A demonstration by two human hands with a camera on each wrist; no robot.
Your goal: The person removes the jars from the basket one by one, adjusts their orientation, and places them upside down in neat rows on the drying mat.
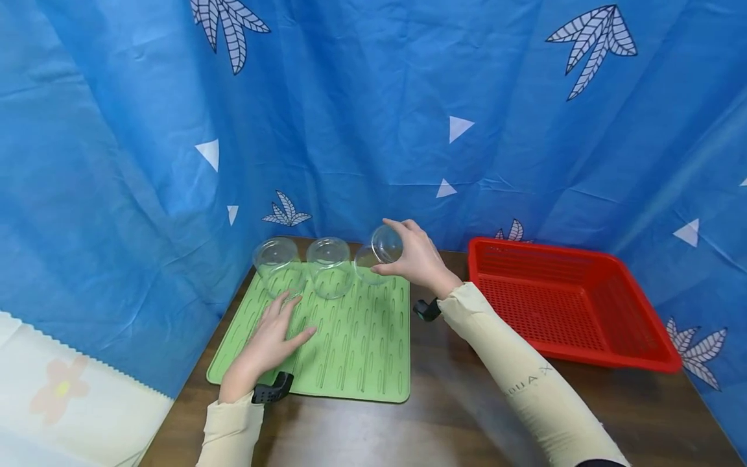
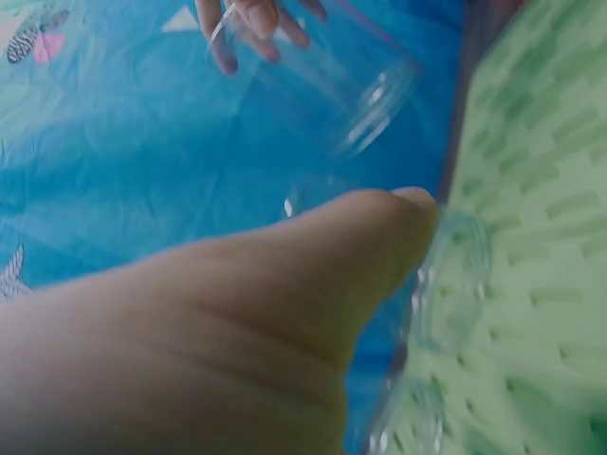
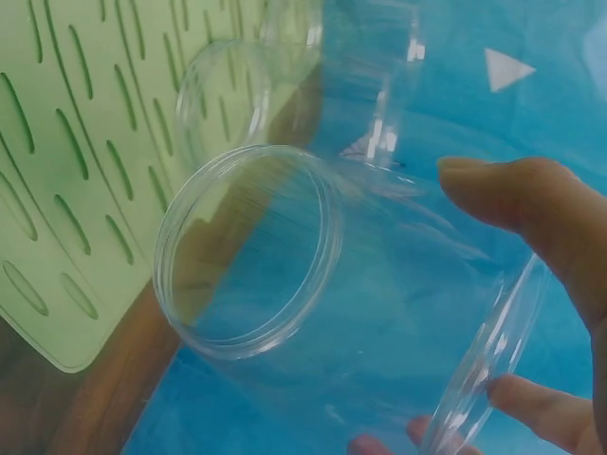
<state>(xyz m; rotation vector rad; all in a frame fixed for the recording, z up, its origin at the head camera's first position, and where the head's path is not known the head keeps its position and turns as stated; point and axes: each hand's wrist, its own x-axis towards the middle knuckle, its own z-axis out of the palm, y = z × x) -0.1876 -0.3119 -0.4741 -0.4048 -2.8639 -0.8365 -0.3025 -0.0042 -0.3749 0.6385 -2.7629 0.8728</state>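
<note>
My right hand [image 1: 417, 256] grips a transparent jar [image 3: 398, 303] near one end, thumb on one side and fingers on the other. The jar is tilted over the far right part of a green ribbed mat [image 1: 362, 344]; whether it touches the mat I cannot tell. Two similar transparent jars, a left jar [image 1: 277, 259] and a middle jar [image 1: 329, 266], stand in a row along the mat's far edge. My left hand [image 1: 271, 340] hovers over the mat's left part with fingers spread, fingertips close to the left jar. Its thumb side [image 2: 285, 275] fills much of the left wrist view.
A red plastic basket [image 1: 583, 353] with a perforated base sits on the right of the brown wooden table [image 1: 362, 431]. Behind the table hangs a blue patterned curtain [image 1: 373, 117], close to the jars. A pale cloth [image 1: 35, 415] hangs at the lower left.
</note>
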